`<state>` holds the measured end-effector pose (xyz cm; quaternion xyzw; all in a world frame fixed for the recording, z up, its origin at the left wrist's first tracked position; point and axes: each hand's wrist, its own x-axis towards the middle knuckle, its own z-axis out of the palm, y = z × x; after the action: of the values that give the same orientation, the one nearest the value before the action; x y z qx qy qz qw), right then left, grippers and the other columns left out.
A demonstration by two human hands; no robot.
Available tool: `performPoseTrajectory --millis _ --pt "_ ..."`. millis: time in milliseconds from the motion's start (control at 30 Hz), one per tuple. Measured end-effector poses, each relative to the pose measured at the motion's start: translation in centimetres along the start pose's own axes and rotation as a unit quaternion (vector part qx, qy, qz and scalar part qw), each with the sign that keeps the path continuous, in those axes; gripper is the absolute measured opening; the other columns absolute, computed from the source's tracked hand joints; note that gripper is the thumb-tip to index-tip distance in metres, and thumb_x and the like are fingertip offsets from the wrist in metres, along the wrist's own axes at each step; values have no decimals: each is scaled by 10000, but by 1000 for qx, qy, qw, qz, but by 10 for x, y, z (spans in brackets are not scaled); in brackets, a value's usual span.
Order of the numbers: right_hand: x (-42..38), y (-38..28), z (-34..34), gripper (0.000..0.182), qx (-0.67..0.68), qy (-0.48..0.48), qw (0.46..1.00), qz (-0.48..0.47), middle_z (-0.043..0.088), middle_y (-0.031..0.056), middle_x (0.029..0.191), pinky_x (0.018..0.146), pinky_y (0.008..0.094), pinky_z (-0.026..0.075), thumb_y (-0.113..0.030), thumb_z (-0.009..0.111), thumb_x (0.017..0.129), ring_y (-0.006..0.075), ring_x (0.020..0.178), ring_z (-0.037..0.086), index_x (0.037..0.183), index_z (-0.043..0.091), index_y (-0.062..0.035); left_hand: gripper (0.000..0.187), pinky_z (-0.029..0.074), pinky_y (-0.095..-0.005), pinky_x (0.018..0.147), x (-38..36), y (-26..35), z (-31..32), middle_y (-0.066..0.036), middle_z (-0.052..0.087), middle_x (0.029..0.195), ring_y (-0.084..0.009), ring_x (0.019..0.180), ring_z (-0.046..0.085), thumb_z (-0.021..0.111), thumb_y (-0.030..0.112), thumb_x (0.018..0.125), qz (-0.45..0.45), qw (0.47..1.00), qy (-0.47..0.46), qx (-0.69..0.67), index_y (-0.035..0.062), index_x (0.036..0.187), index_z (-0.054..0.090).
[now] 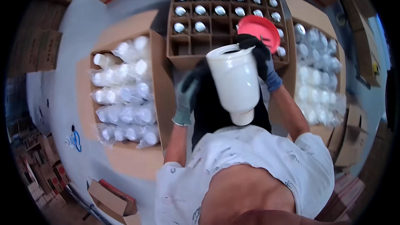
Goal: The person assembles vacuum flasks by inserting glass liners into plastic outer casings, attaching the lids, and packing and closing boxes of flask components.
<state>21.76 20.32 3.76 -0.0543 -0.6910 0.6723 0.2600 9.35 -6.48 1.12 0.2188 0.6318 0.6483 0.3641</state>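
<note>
My right hand (258,52), in a dark glove, grips the rim of a white container (235,81) that narrows to a neck at its lower end. A red round lid (260,31) is just above that hand, over the divided box. My left hand (189,91), gloved in grey and black, is beside the container without visibly touching it; its fingers are blurred and dark against my trousers. The divided carton (187,61) in front holds several silver-capped bottles (200,10), with some compartments at the near left unfilled.
An open carton (160,87) on the left holds several rows of plastic-wrapped white bottles (121,96). Another carton (341,68) on the right holds wrapped clear and white bottles (314,75). More cartons (110,200) stand around the floor, and a blue strap (77,141) lies at left.
</note>
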Motion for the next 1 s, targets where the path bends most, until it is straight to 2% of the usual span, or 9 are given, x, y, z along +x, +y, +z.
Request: performPoseTrajectory --millis 67,133,233,433,533,700,800,967,1000 --pt "-39 -31 23 193 -125 -71 989 17 580 130 1055 938 343 400 -112 580 839 249 1033 535 1006 569 -17 389 398 -316 992 8 16 27 -111 557 1233 -193 1129 528 415 192 959 70 991 8 -117 -17 1280 482" --pt "-59 -31 29 191 -165 -20 985 -38 579 143 1049 921 371 408 -93 594 815 288 1017 539 989 576 -18 416 389 -327 1006 10 -1 37 -132 541 1260 -220 1144 527 379 219 973 134 985 7 112 -22 1303 456" --pt "-54 -57 16 222 -250 -5 967 -57 583 152 1048 915 398 410 -119 611 811 324 1013 539 1007 582 -20 424 409 -326 982 37 1 64 -139 548 1243 -219 1122 537 422 222 948 196 977 -43 79 -22 1293 463" --pt "-44 -67 13 220 -201 -106 972 -54 607 134 1055 916 404 432 -58 588 807 273 1033 564 1016 635 -10 394 441 -365 932 34 10 43 -133 624 1117 -257 1033 588 469 272 920 189 975 -59 95 -6 1182 567" --pt "-55 -38 -36 267 -149 6 983 109 599 121 1120 932 347 454 -2 559 799 243 1126 537 1054 639 4 444 439 -372 951 13 17 12 -132 632 1108 -268 1030 592 414 344 962 31 943 -9 -333 7 1214 555" --pt "-34 -53 -4 381 -98 -98 989 -57 582 141 1159 946 341 438 -55 638 767 263 1068 568 1140 590 3 474 449 -363 929 13 18 16 -151 634 1092 -260 1030 597 360 367 977 123 980 36 -154 -8 1151 591" --pt "-27 -19 -53 335 -142 -65 980 121 601 101 1137 958 354 425 -55 658 789 237 1069 567 1121 621 -29 462 444 -352 939 12 12 -18 -146 629 1107 -261 1039 592 344 344 977 114 954 -54 -272 -5 1128 607" --pt "-27 -5 -44 452 -186 -116 972 89 573 109 1199 1003 366 385 -97 719 725 249 1185 489 1149 583 -22 339 435 -379 943 0 6 -4 -143 616 1057 -276 971 583 477 266 945 141 982 89 91 10 1145 574" --pt "-24 -1 -59 474 -211 -115 966 90 567 113 1210 999 368 389 -104 731 706 255 1194 483 1148 578 -22 346 449 -397 917 -2 -7 -20 -149 626 1013 -280 919 595 482 285 940 119 987 62 -83 11 1127 579"
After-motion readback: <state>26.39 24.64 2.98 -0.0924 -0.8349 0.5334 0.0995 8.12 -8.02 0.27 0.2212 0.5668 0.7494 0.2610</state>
